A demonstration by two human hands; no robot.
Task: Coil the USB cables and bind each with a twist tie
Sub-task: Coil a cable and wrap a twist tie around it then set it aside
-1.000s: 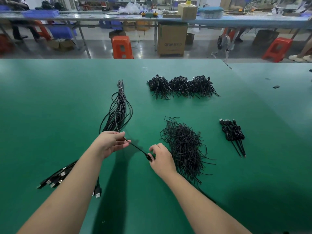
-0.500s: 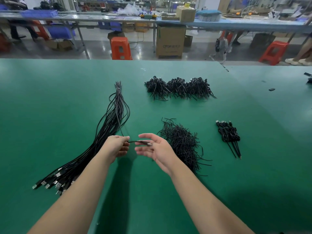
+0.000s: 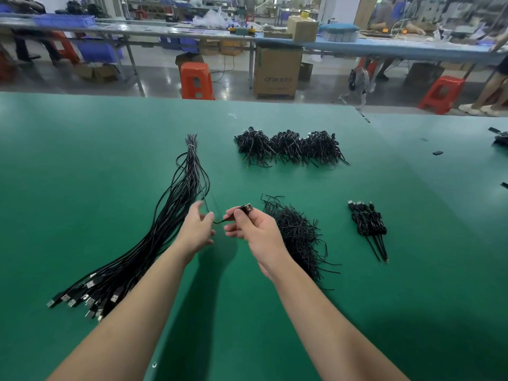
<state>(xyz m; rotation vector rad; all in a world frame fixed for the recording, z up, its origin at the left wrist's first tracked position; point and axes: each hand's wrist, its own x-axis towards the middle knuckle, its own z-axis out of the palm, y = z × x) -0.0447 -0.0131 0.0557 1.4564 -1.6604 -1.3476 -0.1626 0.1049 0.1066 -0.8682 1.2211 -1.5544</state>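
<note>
Right hand (image 3: 258, 232): you pinch a USB plug (image 3: 245, 209) between thumb and fingers.
Left hand (image 3: 196, 229): your fingertips hold its cable (image 3: 220, 221).

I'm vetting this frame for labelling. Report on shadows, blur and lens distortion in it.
Head view: the arms cast soft dark shadows on the green table below the left hand and right hand; the straight cables and twist ties look sharp; the background benches are slightly soft; wide-angle distortion bows the table's far edge.
</note>
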